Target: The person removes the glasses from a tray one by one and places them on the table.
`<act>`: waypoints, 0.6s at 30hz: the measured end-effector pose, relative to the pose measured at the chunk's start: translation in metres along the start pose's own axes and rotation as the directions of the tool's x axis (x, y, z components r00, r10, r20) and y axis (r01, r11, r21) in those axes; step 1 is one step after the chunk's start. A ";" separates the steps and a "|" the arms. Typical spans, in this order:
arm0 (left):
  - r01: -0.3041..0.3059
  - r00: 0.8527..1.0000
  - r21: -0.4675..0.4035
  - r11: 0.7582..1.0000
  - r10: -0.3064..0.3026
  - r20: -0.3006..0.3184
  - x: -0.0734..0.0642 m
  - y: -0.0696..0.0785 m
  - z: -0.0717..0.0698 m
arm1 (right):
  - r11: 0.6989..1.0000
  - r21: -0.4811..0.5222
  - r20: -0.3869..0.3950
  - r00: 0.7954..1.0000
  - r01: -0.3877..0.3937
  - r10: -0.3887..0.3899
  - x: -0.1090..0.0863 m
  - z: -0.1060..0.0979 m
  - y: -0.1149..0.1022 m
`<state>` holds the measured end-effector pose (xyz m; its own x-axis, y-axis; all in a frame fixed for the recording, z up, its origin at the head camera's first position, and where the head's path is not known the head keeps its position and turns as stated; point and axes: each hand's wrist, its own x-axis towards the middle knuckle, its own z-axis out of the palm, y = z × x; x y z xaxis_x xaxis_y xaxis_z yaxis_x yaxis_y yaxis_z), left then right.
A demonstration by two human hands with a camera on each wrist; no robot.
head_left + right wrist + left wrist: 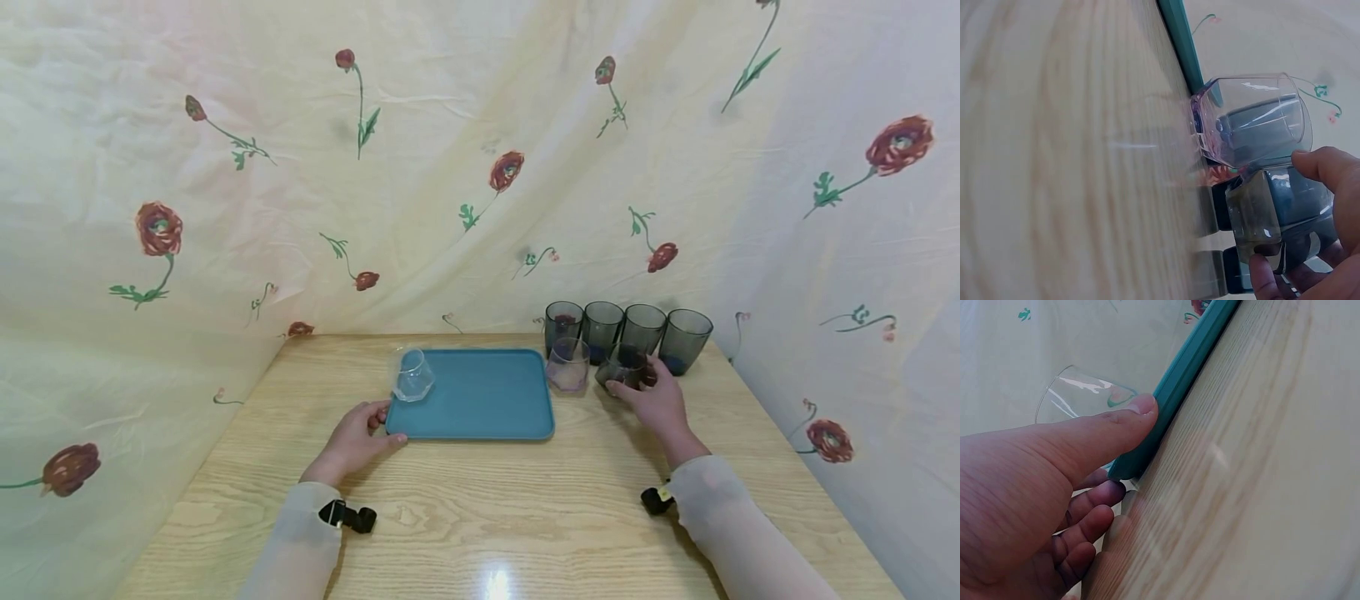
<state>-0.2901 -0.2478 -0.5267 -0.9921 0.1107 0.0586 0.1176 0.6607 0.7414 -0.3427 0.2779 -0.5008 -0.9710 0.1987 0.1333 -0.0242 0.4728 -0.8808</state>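
Note:
My left hand (pixel 358 437) grips the near left corner of the blue tray (pixel 491 396). In the left wrist view its thumb lies along the tray rim (pixel 1179 384), with the other fingers curled at the corner below. A clear faceted glass (pixel 414 385) stands on the tray at its left end. Over on the right, my right hand (pixel 663 408) holds a smoky grey-brown glass (pixel 1254 215) between thumb and fingers. Right beside that glass is a clear glass with a pinkish-purple base (pixel 567 375), close to the tray's right edge.
Several tall dark grey tumblers (pixel 686 342) stand in a row at the back right, behind the held glass. Flower-patterned cloth (pixel 450 167) hangs behind and on both sides of the wooden table (pixel 480 500).

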 end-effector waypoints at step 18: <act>-0.017 1.000 0.001 1.000 0.017 -0.002 0.000 -0.004 0.000 | 0.998 0.009 0.070 0.995 0.068 -0.068 0.002 0.001 0.009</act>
<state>-0.2902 -0.2503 -0.5294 -0.9901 0.1203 0.0721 0.1340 0.6593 0.7398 -0.3449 0.2817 -0.5088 -0.9813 0.1058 0.1610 -0.0919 0.4771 -0.8740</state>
